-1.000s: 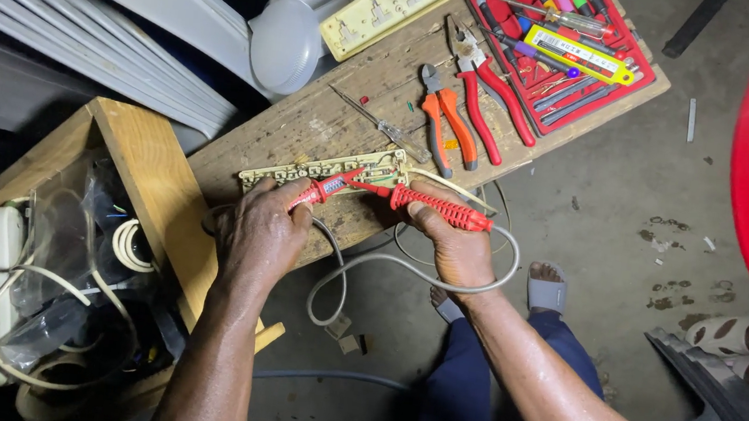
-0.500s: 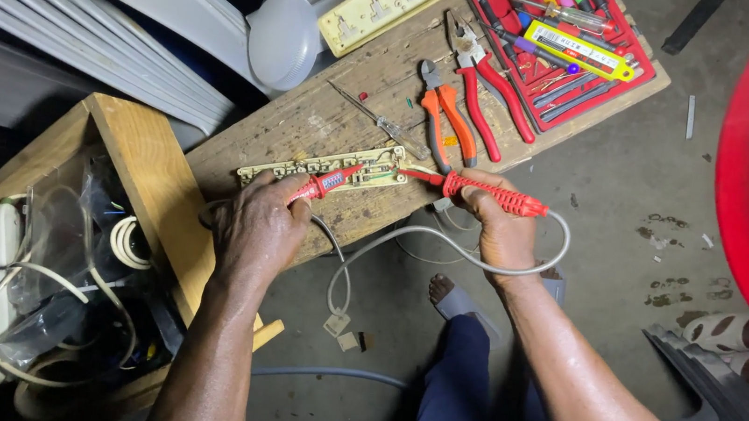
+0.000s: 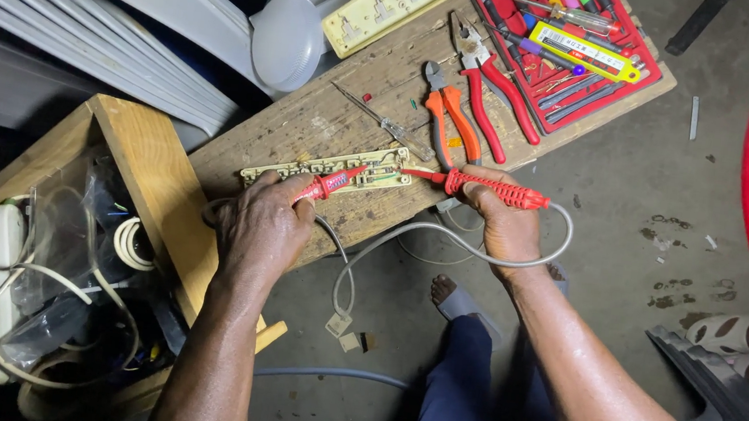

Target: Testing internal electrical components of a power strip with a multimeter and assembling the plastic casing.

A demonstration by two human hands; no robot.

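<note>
The soldering iron (image 3: pixel 488 188) lies nearly level along the counter's (image 3: pixel 347 123) near edge, its tip pointing left at the open circuit strip (image 3: pixel 327 169). The right hand (image 3: pixel 506 224) is closed around its red ribbed handle. The left hand (image 3: pixel 262 226), closed, pinches a red-handled screwdriver (image 3: pixel 331 182) angled up-right onto the strip, which runs lengthwise beside that edge.

Bare board (image 3: pixel 337 126) lies open far of the strip (image 3: pixel 327 169); pliers (image 3: pixel 483 86) and cutters (image 3: pixel 446 120) (handles splayed) crowd the right, crate (image 3: pixel 148 180) walls the left.
</note>
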